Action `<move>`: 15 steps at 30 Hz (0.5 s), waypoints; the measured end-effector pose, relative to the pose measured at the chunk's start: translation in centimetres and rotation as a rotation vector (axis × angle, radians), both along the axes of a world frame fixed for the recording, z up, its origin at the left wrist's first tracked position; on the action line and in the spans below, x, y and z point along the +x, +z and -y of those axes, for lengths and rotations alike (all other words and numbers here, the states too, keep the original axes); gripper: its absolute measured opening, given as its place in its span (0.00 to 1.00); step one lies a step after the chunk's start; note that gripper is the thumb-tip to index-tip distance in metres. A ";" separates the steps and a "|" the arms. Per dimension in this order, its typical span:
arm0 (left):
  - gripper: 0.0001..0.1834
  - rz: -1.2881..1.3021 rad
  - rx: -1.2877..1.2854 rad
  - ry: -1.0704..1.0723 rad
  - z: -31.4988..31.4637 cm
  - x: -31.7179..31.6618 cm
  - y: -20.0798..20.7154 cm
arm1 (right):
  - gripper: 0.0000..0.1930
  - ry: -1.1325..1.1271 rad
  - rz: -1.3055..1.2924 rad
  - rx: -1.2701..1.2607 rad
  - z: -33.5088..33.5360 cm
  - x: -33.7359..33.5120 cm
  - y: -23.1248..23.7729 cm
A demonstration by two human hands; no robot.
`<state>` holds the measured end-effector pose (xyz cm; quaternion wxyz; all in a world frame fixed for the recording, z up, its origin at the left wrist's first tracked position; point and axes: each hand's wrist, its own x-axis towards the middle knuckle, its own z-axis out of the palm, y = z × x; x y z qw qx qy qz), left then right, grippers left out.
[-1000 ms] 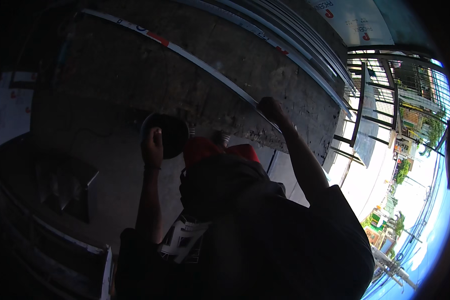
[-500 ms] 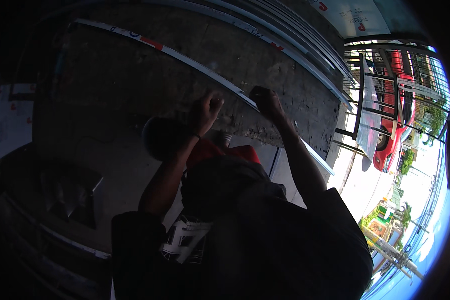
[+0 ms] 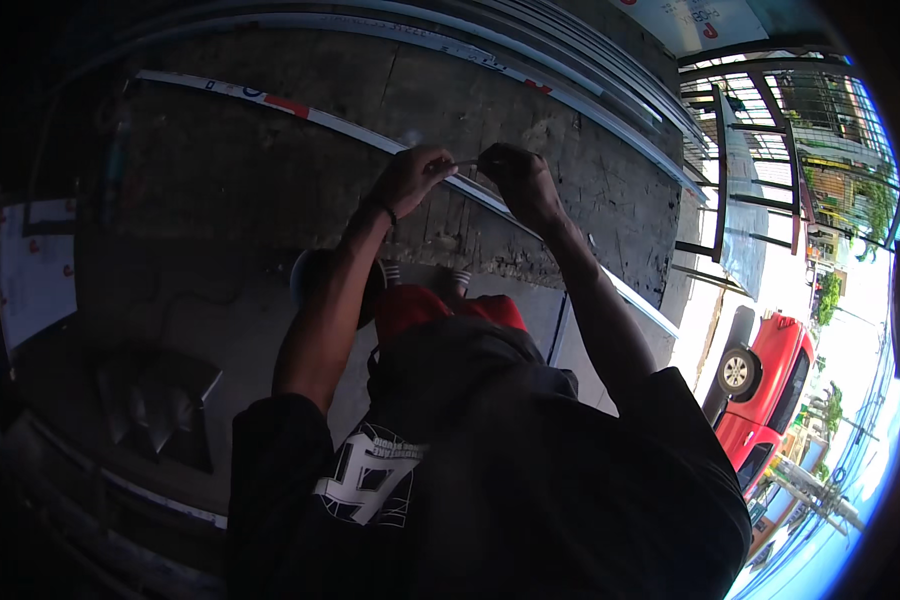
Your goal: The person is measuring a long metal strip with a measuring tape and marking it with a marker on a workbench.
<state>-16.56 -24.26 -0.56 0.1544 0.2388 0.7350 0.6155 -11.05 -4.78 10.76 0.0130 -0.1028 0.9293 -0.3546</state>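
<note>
Over the dark worktable, my left hand (image 3: pixel 415 180) is closed in a pinch on one end of a short, thin, pale strip (image 3: pixel 465 163). The strip spans the small gap to my right hand (image 3: pixel 528 188). That hand is closed too, its fingers in shadow, so what lies inside it cannot be made out. Just beneath both hands a long, narrow metal bar (image 3: pixel 350 133) with a red and white label lies slantwise across the table.
Several long metal lengths (image 3: pixel 590 105) lie along the table's far side. The worktable's (image 3: pixel 260 180) near edge is rough. A dark round object (image 3: pixel 313 275) is below left of it. At right are a metal rack (image 3: pixel 745 190) and a red vehicle (image 3: pixel 770 390) outdoors.
My left hand has risen and moved toward my right hand, and a thin pale strip now shows between them. The red vehicle outside has shifted down in the picture.
</note>
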 end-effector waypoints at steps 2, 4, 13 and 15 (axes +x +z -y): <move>0.09 -0.044 0.023 0.037 1.5 -0.1 0.0 | 0.07 0.014 -0.013 0.009 0.5 -0.2 -0.1; 0.09 -0.087 0.050 0.071 2.8 -0.2 0.2 | 0.07 -0.059 0.068 -0.146 1.0 -0.1 -0.8; 0.11 0.000 0.107 0.380 5.7 -1.2 3.6 | 0.10 -0.183 -0.016 0.150 1.2 2.1 -9.5; 0.11 -0.017 0.138 0.466 6.5 -1.6 4.4 | 0.10 -0.166 -0.061 0.137 1.7 1.7 -10.9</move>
